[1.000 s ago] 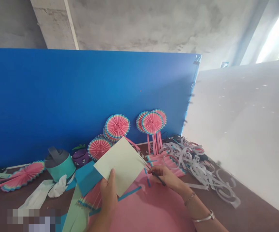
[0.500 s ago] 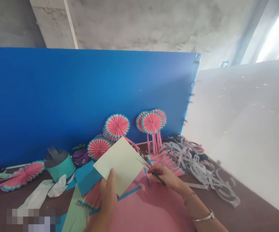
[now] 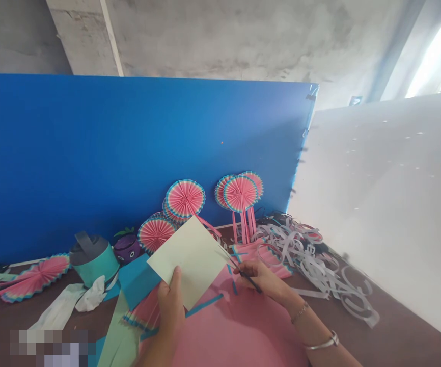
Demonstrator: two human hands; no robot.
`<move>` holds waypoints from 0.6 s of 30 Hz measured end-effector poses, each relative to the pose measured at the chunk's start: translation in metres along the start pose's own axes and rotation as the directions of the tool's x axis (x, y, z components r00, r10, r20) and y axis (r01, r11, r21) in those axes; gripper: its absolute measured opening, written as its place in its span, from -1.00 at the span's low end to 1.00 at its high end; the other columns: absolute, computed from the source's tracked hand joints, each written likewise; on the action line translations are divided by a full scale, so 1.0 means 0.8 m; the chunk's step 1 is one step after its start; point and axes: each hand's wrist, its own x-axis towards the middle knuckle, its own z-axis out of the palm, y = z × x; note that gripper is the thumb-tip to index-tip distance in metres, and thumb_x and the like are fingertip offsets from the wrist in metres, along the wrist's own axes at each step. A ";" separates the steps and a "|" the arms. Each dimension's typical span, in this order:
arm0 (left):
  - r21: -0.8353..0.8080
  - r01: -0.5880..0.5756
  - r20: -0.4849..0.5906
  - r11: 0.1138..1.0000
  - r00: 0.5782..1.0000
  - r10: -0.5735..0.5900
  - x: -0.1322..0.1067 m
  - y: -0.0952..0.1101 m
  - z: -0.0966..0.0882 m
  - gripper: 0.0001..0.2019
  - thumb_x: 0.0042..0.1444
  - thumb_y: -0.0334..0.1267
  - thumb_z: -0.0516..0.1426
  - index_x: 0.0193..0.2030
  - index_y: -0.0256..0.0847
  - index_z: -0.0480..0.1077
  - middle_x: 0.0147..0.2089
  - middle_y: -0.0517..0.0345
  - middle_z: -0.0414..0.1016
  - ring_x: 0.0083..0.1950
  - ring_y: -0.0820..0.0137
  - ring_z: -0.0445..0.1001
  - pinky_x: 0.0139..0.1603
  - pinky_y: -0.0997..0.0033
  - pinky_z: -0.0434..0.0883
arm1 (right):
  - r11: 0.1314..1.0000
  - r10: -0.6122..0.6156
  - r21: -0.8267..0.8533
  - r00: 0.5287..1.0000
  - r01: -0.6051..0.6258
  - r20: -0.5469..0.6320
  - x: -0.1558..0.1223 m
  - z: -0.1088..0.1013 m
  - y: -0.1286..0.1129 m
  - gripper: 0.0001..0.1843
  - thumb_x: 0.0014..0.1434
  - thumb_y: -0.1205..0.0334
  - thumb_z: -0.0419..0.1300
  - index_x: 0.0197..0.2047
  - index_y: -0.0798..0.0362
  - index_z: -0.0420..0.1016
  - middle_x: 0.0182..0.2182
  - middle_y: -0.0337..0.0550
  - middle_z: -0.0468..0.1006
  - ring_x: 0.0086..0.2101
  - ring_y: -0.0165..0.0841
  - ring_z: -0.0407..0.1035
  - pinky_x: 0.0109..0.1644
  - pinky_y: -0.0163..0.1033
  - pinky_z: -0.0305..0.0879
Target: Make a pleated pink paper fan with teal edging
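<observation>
Cream paper point(image 3: 195, 255), roughly square, is tilted with one corner pointing up. My left hand point(image 3: 171, 300) grips its lower left edge, thumb on top. In my right hand point(image 3: 260, 279) is a slim dark tool point(image 3: 251, 283) with a thin pointed metal end. That end lies at the paper's right corner; whether it touches is unclear, and the tool's exact kind cannot be made out. Beneath both hands spreads a large pink sheet point(image 3: 239, 326) with blue strips point(image 3: 205, 305) on it. A blue paper point(image 3: 138, 280) lies left of the cream one.
Pink pleated paper fans point(image 3: 185, 198) and more fans point(image 3: 241, 193) lean on the blue panel point(image 3: 129, 142). Curled white strips point(image 3: 300, 255) pile up on the right. A teal and grey container point(image 3: 94, 260), a purple cup point(image 3: 127, 247) and crumpled tissue point(image 3: 92, 295) stand left.
</observation>
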 end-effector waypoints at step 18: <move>0.031 -0.016 -0.021 0.999 1.000 0.016 0.001 0.000 -0.001 -0.76 0.15 -0.30 0.11 -0.06 -0.32 0.44 -0.02 -0.10 0.54 -0.01 0.19 0.52 -0.05 0.28 0.49 | 0.999 -0.007 -0.031 1.000 0.006 -0.010 -0.001 -0.002 0.004 -0.71 -0.05 0.12 0.27 -0.25 0.10 0.48 -0.56 -0.31 0.42 -0.60 -0.53 0.14 -0.56 -0.39 -0.06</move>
